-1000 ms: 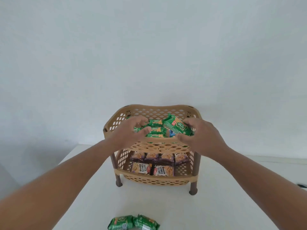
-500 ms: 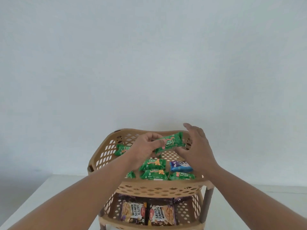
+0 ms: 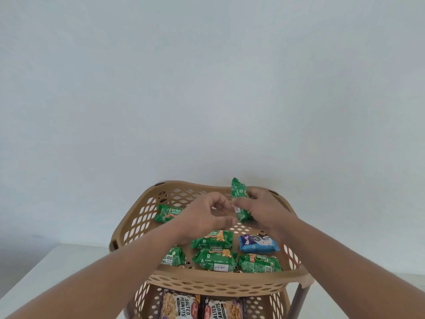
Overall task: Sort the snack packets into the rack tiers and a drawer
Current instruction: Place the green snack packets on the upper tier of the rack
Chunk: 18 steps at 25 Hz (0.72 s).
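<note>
Fingers (image 3: 245,204) of the right hand (image 3: 264,209) are wrapped round a green biscuit packet (image 3: 239,199), held nearly upright above the back right of the top tier; the left hand (image 3: 204,221) sits just beside it, loosely curled and holding nothing, thumb and forefinger tips close to the packet's lower edge.

Rack (image 3: 207,280): a tan perforated two-tier stand on a white table (image 3: 34,268) against a plain wall.

Top tier: already holds a row of green packets (image 3: 212,240) near the front, one green packet lying apart at the back left (image 3: 169,214), and a single blue packet (image 3: 257,244) on the right, just behind a green one.

Lower tier: salted peanut packets (image 3: 181,307) stand side by side, only partly in view.

Step in hand, as judged: laying the held packet flat into the open floor at the back right. To do it well, the wrist should tip the packet from upright to flat before release, label up like its neighbours, and set it down clear of the blue packet so nothing is knocked. The free hand may steady the end. Thin foil wrap will likely slide, so a low release is preferable to a drop.

No drawer is in view.
</note>
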Tool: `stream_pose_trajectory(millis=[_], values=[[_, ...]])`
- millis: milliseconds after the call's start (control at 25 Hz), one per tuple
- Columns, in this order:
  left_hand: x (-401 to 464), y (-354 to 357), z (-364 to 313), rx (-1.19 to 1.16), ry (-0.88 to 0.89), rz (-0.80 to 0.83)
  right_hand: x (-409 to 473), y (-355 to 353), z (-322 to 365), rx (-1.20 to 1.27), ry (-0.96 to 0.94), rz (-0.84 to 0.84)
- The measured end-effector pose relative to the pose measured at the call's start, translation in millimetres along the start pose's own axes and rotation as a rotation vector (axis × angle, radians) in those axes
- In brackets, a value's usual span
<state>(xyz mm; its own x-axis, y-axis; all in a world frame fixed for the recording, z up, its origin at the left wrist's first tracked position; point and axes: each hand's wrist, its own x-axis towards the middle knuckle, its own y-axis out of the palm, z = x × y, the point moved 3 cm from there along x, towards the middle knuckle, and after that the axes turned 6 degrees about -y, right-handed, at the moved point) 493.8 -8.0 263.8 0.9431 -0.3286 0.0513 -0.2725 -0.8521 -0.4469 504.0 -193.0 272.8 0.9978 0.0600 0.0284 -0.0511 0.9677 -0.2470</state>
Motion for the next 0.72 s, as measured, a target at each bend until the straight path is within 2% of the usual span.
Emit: stream_pose_trajectory(millis=[120,160,240,360,440,720], values=[[2.6,-37.5,19.4,0.709,0.008,-0.043,27.8,-26.4,-10.2,-0.656,-0.134,-0.043],[3.6,-47.1,30.0,0.86,-0.022,-0.047,36.2,-33.3,-16.9,-0.797,-0.125,-0.036],[4.8,-56.1,50.4,1.015,-0.087,-0.04,48.5,-38.4,-32.5,-0.976,-0.112,0.018],[9.8,-51.2,68.4,1.036,-0.158,0.024,60.0,-32.0,-53.7,-1.16,-0.159,0.152],[14.0,-47.8,70.4,1.036,-0.167,0.062,64.0,-30.7,-58.4,-1.242,-0.168,0.185],[19.6,-46.9,73.7,0.999,-0.175,0.102,69.9,-29.2,-68.2,-1.3,-0.154,0.249]])
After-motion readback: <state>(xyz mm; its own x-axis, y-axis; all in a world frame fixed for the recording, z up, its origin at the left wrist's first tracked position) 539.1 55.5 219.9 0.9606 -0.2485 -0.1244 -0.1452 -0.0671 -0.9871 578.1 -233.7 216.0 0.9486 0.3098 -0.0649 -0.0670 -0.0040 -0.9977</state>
